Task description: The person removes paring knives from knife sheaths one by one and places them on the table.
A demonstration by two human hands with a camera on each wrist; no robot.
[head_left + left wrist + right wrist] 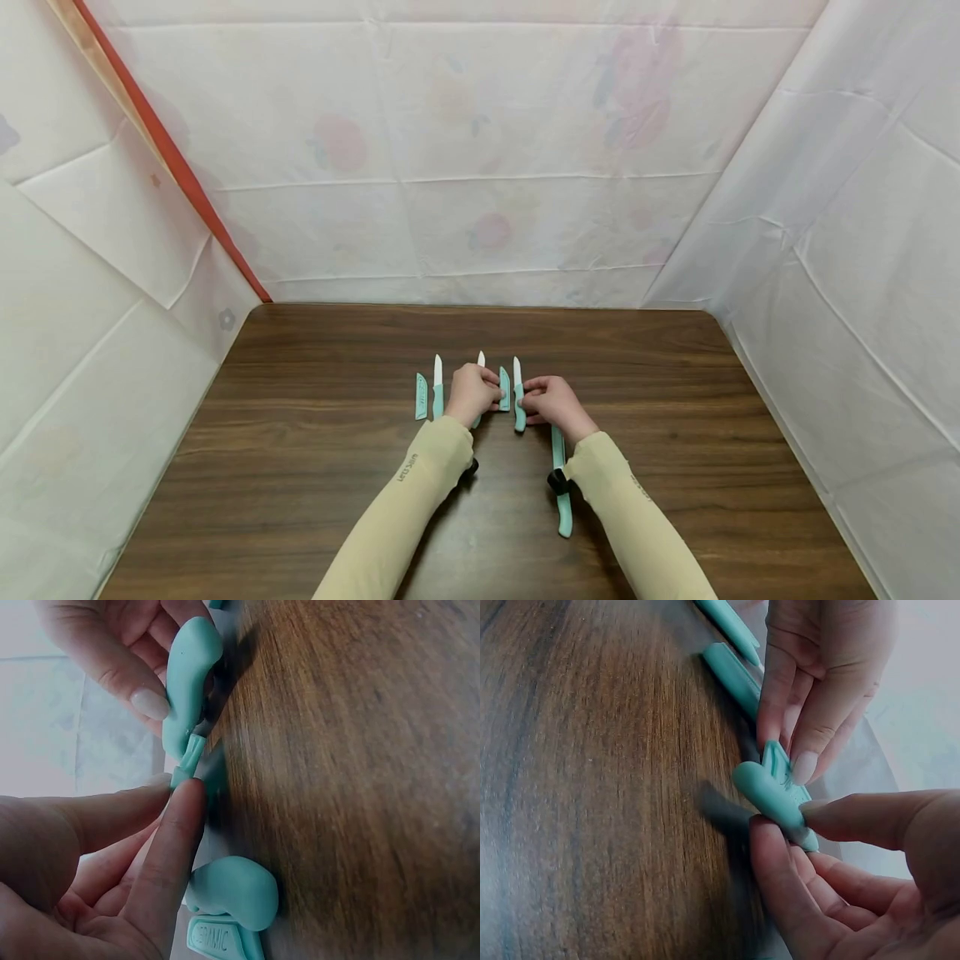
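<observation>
My left hand (474, 395) pinches a teal blade cover (505, 390) between thumb and finger. Just to its right, my right hand (551, 404) grips the teal handle (519, 414) of a small knife whose white blade (517, 370) points away from me. In the left wrist view the cover (189, 760) overlaps the lower end of the knife handle (191, 671). Seen from the right wrist, the handle (769, 793) lies across the front of the cover (776, 759). A second small knife (481, 358) is mostly hidden behind my left hand.
Farther left on the brown wooden table (315, 467) lie another white-bladed knife (438, 392) and a teal cover (422, 397). A longer teal knife (565, 517) lies partly under my right wrist. Patterned white sheeting (480, 150) encloses the table's back and sides.
</observation>
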